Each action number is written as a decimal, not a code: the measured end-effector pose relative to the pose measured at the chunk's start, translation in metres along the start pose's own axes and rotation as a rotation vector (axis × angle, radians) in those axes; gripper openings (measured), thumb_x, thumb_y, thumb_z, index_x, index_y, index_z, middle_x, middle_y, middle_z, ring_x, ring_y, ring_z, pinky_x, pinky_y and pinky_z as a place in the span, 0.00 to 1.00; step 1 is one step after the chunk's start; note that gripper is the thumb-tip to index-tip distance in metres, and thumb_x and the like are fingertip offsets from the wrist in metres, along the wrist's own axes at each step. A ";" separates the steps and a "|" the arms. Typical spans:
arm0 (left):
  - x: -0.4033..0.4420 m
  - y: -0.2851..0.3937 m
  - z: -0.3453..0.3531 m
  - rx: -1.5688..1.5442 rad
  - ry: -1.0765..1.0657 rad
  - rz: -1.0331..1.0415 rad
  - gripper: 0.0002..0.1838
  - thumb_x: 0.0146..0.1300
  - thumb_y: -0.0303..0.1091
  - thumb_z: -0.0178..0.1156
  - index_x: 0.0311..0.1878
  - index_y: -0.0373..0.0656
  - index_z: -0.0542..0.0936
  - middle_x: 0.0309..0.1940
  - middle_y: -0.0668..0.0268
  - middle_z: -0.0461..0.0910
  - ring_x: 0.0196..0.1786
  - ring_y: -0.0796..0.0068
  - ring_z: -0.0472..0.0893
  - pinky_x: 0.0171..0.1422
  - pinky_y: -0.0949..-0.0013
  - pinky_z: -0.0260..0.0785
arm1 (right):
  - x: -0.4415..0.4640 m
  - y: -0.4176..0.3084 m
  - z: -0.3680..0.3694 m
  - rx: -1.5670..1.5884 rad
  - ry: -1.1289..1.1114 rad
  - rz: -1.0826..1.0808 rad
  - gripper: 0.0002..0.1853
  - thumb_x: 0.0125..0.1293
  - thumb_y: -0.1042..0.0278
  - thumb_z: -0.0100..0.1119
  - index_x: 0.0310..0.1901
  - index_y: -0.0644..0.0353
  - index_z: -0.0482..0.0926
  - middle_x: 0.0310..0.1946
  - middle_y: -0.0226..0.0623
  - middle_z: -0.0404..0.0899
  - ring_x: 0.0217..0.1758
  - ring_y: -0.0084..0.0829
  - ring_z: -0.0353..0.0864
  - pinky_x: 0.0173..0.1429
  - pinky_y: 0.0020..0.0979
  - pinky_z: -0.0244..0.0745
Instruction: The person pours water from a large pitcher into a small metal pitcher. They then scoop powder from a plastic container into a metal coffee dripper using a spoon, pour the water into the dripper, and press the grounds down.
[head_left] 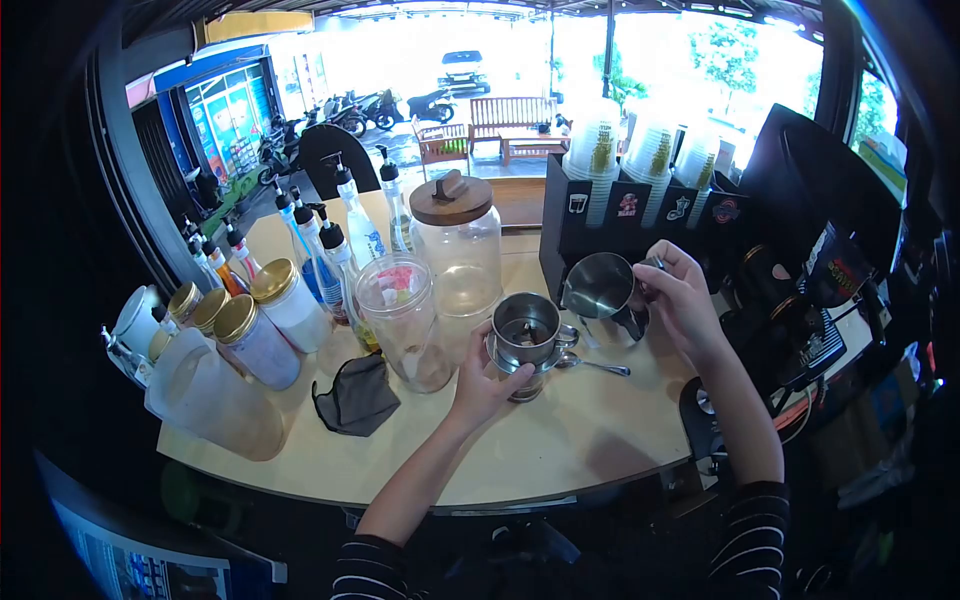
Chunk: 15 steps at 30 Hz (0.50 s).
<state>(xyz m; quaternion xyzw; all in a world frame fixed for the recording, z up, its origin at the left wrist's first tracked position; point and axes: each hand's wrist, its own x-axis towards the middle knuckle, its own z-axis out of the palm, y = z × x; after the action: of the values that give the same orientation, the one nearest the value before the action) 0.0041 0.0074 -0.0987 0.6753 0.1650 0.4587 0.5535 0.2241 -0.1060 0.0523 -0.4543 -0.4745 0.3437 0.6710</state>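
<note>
My left hand (482,385) is wrapped round a metal coffee drip filter (526,342), thumb across its front. The filter's top is uncovered, and a small dark part shows inside. Under it is what looks like a small glass, mostly hidden by the hand and filter. My right hand (684,300) grips the handle of a metal pitcher (598,282), just right of the filter. The pitcher's mouth faces me and its inside looks shiny; I cannot tell how much it holds. A metal spoon (603,368) lies on the table beside the filter.
On the table (480,455) stand a wooden-lidded jar (455,250), a clear jar (400,330), a plastic jug (210,395), gold-lidded jars (290,305) and several pump bottles. A dark cloth mask (358,397) lies left. Stacked plastic cups (648,150) fill a black holder (590,220) behind the pitcher.
</note>
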 end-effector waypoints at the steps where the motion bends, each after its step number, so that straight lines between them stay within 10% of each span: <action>1: -0.001 0.001 0.000 0.007 0.002 -0.003 0.43 0.50 0.40 0.72 0.64 0.40 0.58 0.57 0.56 0.71 0.63 0.65 0.70 0.70 0.62 0.57 | 0.004 -0.003 0.002 -0.049 -0.018 -0.003 0.08 0.62 0.76 0.58 0.30 0.57 0.68 0.26 0.26 0.75 0.28 0.14 0.75 0.36 0.18 0.73; 15: 0.001 0.002 0.003 -0.058 0.029 -0.001 0.44 0.47 0.38 0.74 0.64 0.41 0.59 0.57 0.57 0.71 0.61 0.67 0.71 0.70 0.63 0.58 | 0.031 -0.013 0.017 -0.148 -0.066 -0.019 0.09 0.59 0.77 0.61 0.30 0.58 0.69 0.24 0.24 0.74 0.26 0.11 0.72 0.31 0.15 0.67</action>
<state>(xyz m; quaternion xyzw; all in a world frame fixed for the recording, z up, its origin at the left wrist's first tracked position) 0.0068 0.0053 -0.0969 0.6522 0.1598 0.4726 0.5707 0.2182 -0.0784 0.0766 -0.4867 -0.5248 0.3157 0.6229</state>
